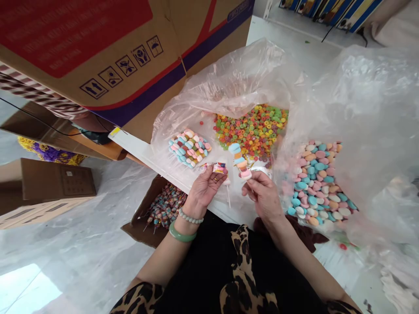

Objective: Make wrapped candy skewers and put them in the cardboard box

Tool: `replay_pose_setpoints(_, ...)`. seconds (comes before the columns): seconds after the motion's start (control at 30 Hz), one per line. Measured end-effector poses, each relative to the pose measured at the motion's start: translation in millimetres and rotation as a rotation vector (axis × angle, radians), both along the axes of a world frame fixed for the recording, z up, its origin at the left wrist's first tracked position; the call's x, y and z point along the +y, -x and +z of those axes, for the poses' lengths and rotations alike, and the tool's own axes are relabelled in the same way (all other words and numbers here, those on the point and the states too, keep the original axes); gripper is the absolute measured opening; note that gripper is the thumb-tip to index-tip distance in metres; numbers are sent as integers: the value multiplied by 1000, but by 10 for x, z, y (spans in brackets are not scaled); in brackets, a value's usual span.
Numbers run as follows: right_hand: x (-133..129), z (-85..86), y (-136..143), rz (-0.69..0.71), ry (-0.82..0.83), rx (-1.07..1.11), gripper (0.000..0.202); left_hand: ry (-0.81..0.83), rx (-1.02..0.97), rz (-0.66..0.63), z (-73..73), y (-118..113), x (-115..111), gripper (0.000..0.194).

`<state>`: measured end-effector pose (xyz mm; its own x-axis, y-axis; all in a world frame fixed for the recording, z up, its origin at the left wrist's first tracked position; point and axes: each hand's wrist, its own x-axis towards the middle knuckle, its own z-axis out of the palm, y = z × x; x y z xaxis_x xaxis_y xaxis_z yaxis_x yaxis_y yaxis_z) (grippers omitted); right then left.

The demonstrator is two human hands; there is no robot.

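My left hand (pixel 207 186) is closed on a small printed wrapper (pixel 218 168), pink with red and blue, pinched between thumb and fingers. In my right hand (pixel 264 195) is a candy skewer (pixel 241 162), its blue, orange and pink pieces stacked in a tilted row. The fingers grip it at its lower, pink end. Between the hands a white stick (pixel 228 195) points down, its top near the left fingertips; I cannot tell whether it is held. Beyond the left hand lies a patch of pastel candies (pixel 190 148). Past the skewer spreads a heap of colourful ring candies (pixel 253 131).
Clear plastic sheeting (pixel 242 74) covers much of the white table (pixel 137 152). More pastel candies (pixel 317 183) lie at right. A big printed carton (pixel 131 56) stands at back left. Below the table edge, an open box (pixel 163 209) holds many finished candy sticks. Another person's arm shows top right.
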<state>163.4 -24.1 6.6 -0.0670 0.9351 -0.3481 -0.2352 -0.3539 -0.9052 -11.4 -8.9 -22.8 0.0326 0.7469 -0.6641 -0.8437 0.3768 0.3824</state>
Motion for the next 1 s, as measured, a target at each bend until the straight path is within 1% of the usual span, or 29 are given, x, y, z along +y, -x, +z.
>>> replay_pose_setpoints(0.13, -144, 20, -155, 10, -182, -364, 15, 42, -64, 33, 31, 75, 29, 19)
replay_pose_setpoints(0.23, -229, -6, -175, 58, -301, -546, 16, 53, -100, 43, 45, 76, 23, 22)
replay_pose_setpoints(0.37, -251, -46, -157, 99, -430, -677, 14, 62, -121, 55, 81, 71, 16, 22)
replay_pose_setpoints(0.5, -240, -90, -175, 112, -612, -785, 13, 54, -137, 60, 115, 83, 20, 21)
replay_pose_setpoints(0.6, -248, -120, -199, 127, -761, -877, 15, 49, -116, 81, 103, 85, 30, 19)
replay_pose_setpoints(0.73, -263, -131, -216, 122, -958, -1015, 23, 15, -74, 132, 70, 90, 44, 14)
replay_pose_setpoints(0.83, -261, -107, -226, 123, -997, -1059, 27, 12, -59, 161, 66, 110, 52, 15)
replay_pose_setpoints(1.0, -247, -57, -247, 156, -936, -1051, 24, 2, -32, 180, 30, 168, 55, 13)
